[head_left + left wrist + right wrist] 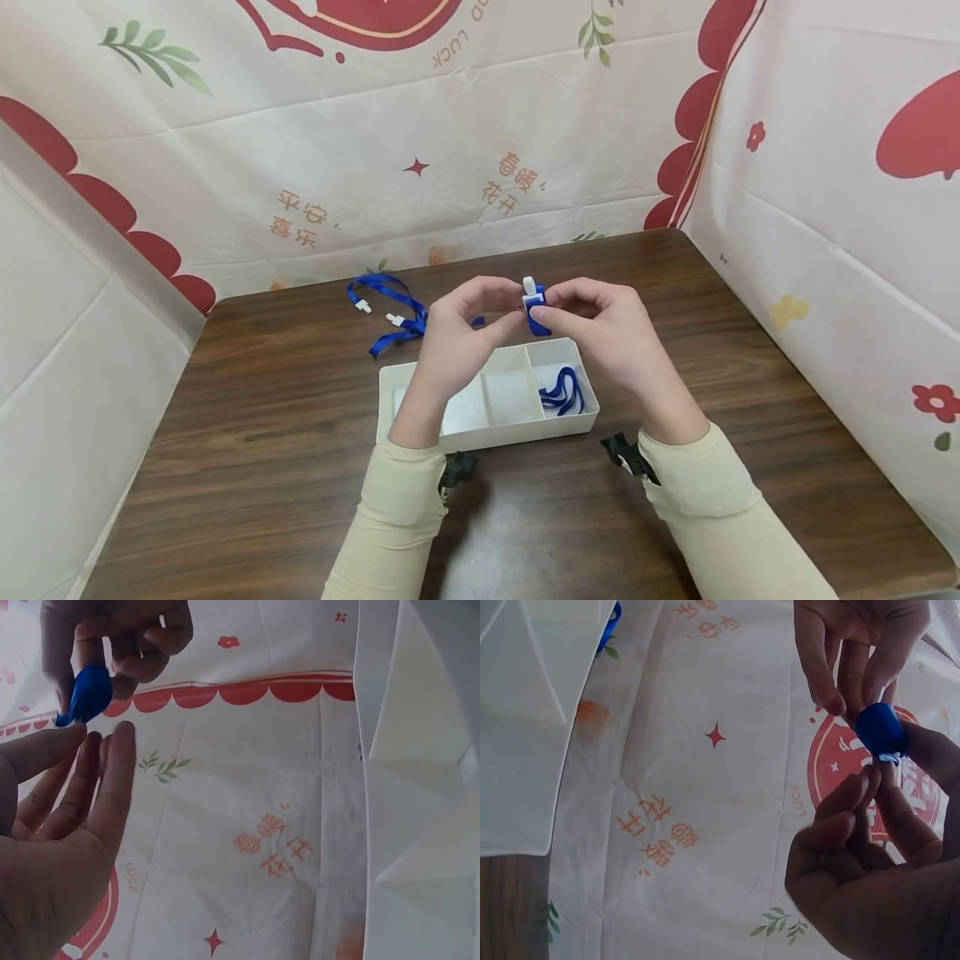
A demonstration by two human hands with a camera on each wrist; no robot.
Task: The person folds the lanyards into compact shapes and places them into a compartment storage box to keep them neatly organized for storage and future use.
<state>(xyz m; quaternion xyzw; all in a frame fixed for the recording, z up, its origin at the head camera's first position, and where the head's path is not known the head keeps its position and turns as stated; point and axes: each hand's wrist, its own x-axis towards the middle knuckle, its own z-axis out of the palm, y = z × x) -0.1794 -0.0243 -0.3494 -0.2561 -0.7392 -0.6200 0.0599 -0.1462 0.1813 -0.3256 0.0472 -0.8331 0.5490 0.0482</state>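
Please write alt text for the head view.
A right hand pinches a bundled blue strap with a white clip, the left hand close by. On the wooden table, a divided white tray holds another strap; blue straps lie behind it.

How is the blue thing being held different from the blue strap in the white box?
The blue thing is a compact bundle, while the blue strap lies in loose loops. The blue thing is held in the right hand; the blue strap rests in the right-end compartment of the white box. A white piece shows on the blue thing, but none shows on the blue strap. Both are blue.
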